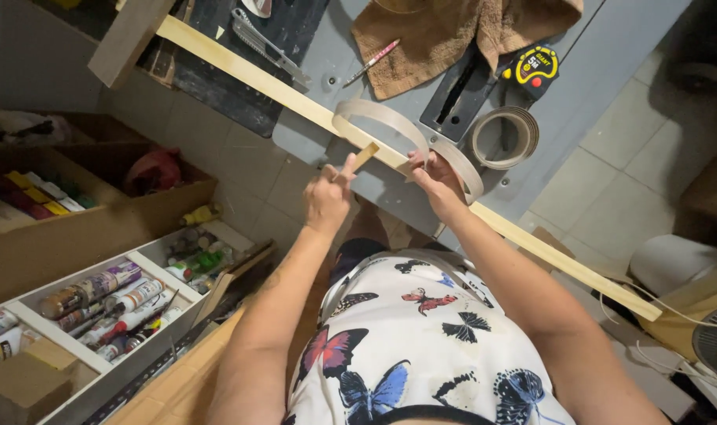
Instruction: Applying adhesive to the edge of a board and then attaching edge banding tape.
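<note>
- Wooden strip [280, 90], long and pale, runs diagonally across the grey table [374, 189] and passes just beyond the fingers of both hands.
- Left hand [327, 201] has its fingers closed on a short, flat wooden stick [364, 156], whose far end touches the edge of the long strip.
- Right hand [435, 182] pinches a looping band of tan edge tape [390, 122] against the long strip; the band arcs up and away beyond the fingers, and another length of it curls to the right of the hand.
- Coiled roll of the same tan tape [504, 138] lies on the table just beyond and to the right of the right hand.
- Yellow-and-black tape measure [534, 67], a brown cloth [453, 35] and a red-and-white pencil [372, 61] sit farther off, well beyond the fingers.
- Grey utility knife [268, 47] rests beyond the long strip, up and to the left of the left hand.
- White tray of spray cans and tubes [114, 303] stands on the floor, well to the left of and below the left hand.
</note>
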